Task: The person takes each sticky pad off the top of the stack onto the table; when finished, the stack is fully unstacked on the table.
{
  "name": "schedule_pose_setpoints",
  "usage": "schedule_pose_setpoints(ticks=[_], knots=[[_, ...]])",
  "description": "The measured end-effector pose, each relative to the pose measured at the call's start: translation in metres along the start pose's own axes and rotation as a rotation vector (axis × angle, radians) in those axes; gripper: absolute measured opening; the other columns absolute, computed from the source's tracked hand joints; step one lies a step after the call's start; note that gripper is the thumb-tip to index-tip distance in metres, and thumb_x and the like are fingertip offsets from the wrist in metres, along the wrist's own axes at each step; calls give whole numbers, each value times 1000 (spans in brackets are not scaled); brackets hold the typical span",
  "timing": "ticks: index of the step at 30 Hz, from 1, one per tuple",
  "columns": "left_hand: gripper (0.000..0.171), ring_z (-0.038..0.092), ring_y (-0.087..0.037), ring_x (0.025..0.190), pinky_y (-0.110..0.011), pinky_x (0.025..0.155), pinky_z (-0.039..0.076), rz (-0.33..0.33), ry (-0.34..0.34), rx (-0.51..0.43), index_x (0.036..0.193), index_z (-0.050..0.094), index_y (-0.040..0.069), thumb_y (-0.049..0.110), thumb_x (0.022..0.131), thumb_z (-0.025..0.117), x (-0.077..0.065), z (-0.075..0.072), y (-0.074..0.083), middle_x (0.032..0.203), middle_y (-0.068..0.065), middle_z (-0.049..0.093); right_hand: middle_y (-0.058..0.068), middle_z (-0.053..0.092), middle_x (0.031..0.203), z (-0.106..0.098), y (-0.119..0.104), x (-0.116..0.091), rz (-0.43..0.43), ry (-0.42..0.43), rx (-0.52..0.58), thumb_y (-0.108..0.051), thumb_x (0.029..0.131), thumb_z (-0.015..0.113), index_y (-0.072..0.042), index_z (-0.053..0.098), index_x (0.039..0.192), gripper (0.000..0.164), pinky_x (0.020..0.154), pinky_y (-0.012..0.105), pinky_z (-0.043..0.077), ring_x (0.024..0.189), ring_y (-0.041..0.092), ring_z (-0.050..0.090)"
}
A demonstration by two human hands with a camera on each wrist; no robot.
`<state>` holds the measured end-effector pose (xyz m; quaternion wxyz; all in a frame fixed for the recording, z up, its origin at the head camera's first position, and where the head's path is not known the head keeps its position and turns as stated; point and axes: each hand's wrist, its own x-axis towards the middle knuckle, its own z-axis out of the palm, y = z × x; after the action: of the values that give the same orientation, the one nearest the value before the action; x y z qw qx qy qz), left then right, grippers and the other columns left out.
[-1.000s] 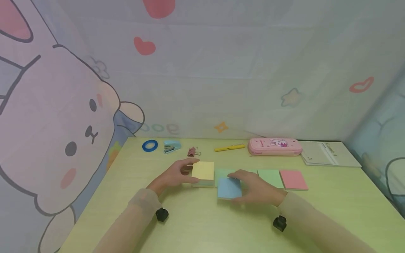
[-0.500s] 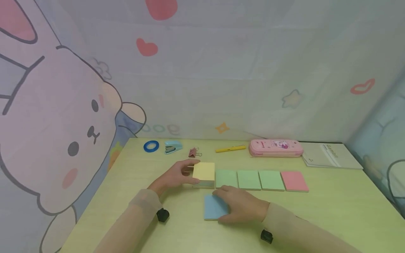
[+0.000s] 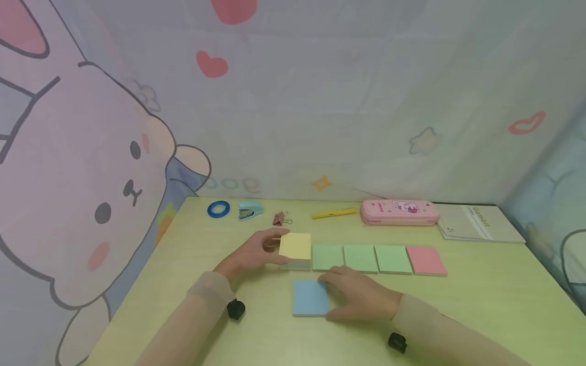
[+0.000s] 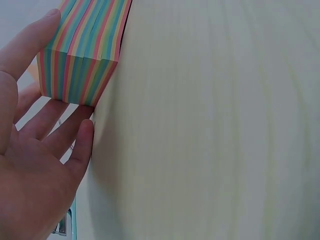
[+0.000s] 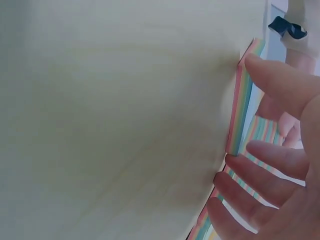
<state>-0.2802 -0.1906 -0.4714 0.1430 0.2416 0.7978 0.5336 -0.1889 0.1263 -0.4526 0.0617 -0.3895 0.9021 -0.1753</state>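
My left hand [image 3: 252, 252] holds the left side of a thick, yellow-topped stack of sticky note pads [image 3: 295, 250], thumb at the near side and fingers at the far side. Striped coloured layers of that stack [image 4: 82, 55] show in the left wrist view. A thin pad with a blue top [image 3: 310, 298] lies flat on the table in front of the stack. Beside its right edge is my right hand [image 3: 363, 295], fingers spread and relaxed. In the right wrist view the thumb [image 5: 272, 75] is at a corner of the pad [image 5: 242, 105]; whether it touches cannot be told.
Green pads [image 3: 360, 258] and a pink pad [image 3: 427, 261] form a row right of the stack. Behind are blue tape [image 3: 210, 209], a stapler [image 3: 250, 210], a binder clip [image 3: 281, 218], a yellow pen [image 3: 334, 213], a pink pencil case [image 3: 400, 212] and a notebook [image 3: 480, 222].
My right hand brought the blue-topped pad from over the green pads down to the table in front, then drew back slightly right. The left hand stays at the stack.
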Motion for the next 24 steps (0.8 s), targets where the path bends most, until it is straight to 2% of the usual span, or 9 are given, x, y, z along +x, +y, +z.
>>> schedule_pose_setpoints(ticks=[10,17,24], knots=[[77,51,-40,142,-56,117,42,-1,2,7,158,46,5,18,92,84,3,0,0,159,-15,48,8,67,135,2,-14,17,25,18,12,-42,85,87,-4,61,141,73,109,46,51,126,26,60],[76,51,-38,143,-54,118,42,-14,5,0,157,48,8,13,90,85,2,-1,1,159,-13,49,10,67,135,4,-18,25,18,35,14,-40,83,89,-2,61,140,74,109,47,51,126,28,61],[75,51,-38,143,-54,118,42,-9,0,-21,156,48,6,13,91,84,1,-1,1,159,-14,49,10,68,135,6,-19,30,23,30,30,-40,82,90,-1,61,141,76,108,45,52,124,27,62]])
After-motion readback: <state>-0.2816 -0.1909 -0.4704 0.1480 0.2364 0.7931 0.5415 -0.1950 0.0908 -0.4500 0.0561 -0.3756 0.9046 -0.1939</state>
